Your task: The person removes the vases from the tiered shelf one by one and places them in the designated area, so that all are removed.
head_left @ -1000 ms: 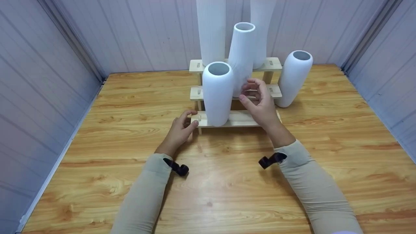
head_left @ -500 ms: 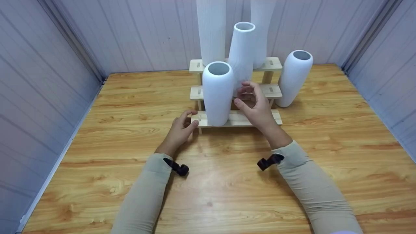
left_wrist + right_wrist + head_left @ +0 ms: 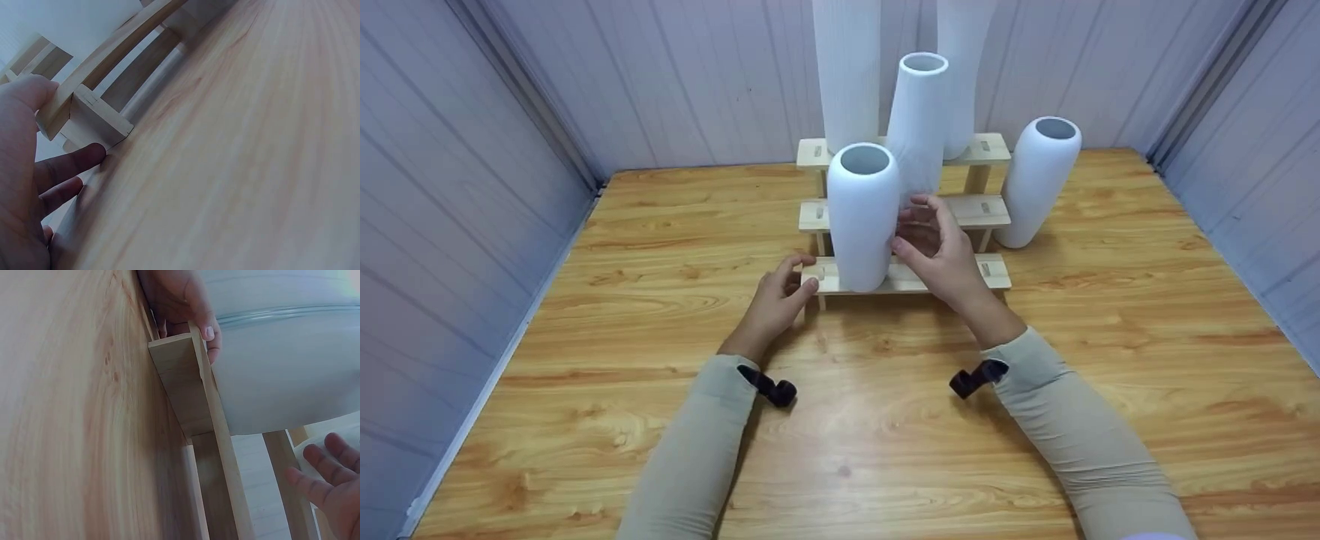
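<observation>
A three-step wooden stand (image 3: 986,271) carries white vases. On its lowest step a smooth white vase (image 3: 862,225) stands upright, left of the middle. My left hand (image 3: 771,306) grips the left end of that step, thumb on top and fingers beside the leg, as the left wrist view shows the fingers (image 3: 70,166) down by the table. My right hand (image 3: 949,262) hovers at the vase's right side with fingers loosely bent. In the right wrist view its fingers (image 3: 329,467) are spread, with a gap between them and the vase (image 3: 281,377).
A tapered white vase (image 3: 919,112) stands on the middle step behind my right hand. Two tall vases, one ribbed (image 3: 847,75) and one curved (image 3: 964,67), stand on the top step. Another white vase (image 3: 1041,184) stands on the table right of the stand. Pale panel walls (image 3: 697,82) enclose the table.
My right hand has moved left and slightly down, from in front of the middle step to the side of the front vase. The left hand and the vases stay where they were.
</observation>
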Available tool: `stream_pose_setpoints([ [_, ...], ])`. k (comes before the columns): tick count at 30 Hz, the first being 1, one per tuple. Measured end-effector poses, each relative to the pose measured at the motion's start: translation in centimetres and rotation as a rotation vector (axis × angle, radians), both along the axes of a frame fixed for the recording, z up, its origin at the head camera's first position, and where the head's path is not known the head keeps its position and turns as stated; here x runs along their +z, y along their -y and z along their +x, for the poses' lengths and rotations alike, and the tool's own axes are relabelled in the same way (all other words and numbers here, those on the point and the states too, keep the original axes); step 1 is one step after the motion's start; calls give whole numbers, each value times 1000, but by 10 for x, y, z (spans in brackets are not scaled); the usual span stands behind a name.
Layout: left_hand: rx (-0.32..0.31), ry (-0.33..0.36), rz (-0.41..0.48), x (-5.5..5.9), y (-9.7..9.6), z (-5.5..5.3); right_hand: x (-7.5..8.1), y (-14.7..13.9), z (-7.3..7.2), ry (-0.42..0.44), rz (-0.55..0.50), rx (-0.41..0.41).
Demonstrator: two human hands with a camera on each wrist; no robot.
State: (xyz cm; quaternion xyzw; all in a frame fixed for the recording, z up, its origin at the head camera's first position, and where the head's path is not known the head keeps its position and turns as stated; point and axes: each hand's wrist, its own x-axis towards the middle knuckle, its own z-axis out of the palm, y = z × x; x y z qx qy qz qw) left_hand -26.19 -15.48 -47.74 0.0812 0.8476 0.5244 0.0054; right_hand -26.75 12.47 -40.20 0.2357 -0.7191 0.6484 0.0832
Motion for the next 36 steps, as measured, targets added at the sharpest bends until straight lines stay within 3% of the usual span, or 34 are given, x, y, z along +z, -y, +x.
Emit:
stream_pose_setpoints([
  [18,-2,-3,-5,1,-1,0,-4,4,1,87,40,18],
  [28,-40,-60,31,-1,-1,-2,-13,9,0,86,103,28],
  [36,-16,-36,4,-2,1,-2,-20,16,0,106,85,64],
])
